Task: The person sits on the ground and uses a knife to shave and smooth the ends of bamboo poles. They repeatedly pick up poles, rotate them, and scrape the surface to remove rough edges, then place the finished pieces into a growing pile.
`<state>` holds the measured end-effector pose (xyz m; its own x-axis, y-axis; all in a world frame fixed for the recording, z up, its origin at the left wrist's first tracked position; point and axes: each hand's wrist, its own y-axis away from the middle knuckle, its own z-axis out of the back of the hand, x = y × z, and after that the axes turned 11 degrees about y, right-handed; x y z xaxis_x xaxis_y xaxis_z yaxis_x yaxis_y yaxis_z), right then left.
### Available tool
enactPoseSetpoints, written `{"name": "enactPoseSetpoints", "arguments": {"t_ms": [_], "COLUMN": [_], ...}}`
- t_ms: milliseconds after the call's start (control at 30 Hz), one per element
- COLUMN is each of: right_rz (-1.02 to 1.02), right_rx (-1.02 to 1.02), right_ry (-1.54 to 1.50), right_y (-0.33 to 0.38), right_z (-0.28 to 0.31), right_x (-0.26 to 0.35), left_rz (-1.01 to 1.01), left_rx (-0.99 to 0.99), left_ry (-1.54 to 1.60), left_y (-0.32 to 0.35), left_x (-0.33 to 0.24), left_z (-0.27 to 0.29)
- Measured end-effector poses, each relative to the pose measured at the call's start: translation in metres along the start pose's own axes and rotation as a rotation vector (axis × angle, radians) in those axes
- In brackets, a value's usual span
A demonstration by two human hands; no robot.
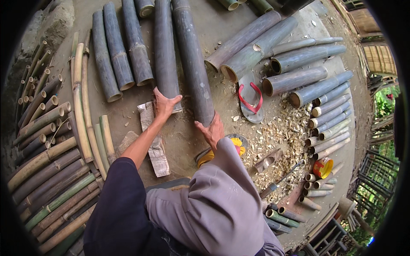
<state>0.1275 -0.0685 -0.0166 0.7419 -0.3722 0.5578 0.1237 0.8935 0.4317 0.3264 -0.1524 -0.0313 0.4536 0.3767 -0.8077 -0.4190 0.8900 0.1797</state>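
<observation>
Two long dark grey bamboo culms lie side by side on the dirt ground, running away from me. My left hand (164,104) grips the near cut end of the left culm (165,51). My right hand (211,130) is wrapped under the near end of the right culm (192,59), which sits a little nearer to me. My knee in grey trousers (213,200) fills the lower middle of the view.
Several more thick culms lie to the left (115,55) and fan out at the right (294,57). Thin bamboo poles (51,179) are stacked at the left. A grey sandal with red straps (250,100), wood chips (282,128), a flat wood scrap (154,145), a red-yellow tin (323,167).
</observation>
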Motion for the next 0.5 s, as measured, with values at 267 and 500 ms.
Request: {"name": "enactPoseSetpoints", "arguments": {"t_ms": [267, 500], "right_rz": [0.032, 0.012], "right_rx": [-0.046, -0.014], "right_ry": [0.015, 0.005], "right_y": [0.0, 0.0], "right_z": [-0.003, -0.003], "right_x": [0.001, 0.005], "left_rz": [0.23, 0.225], "left_rx": [0.16, 0.109], "left_ry": [0.25, 0.164], "left_y": [0.036, 0.049], "left_x": [0.01, 0.013], "left_z": [-0.007, -0.009]}}
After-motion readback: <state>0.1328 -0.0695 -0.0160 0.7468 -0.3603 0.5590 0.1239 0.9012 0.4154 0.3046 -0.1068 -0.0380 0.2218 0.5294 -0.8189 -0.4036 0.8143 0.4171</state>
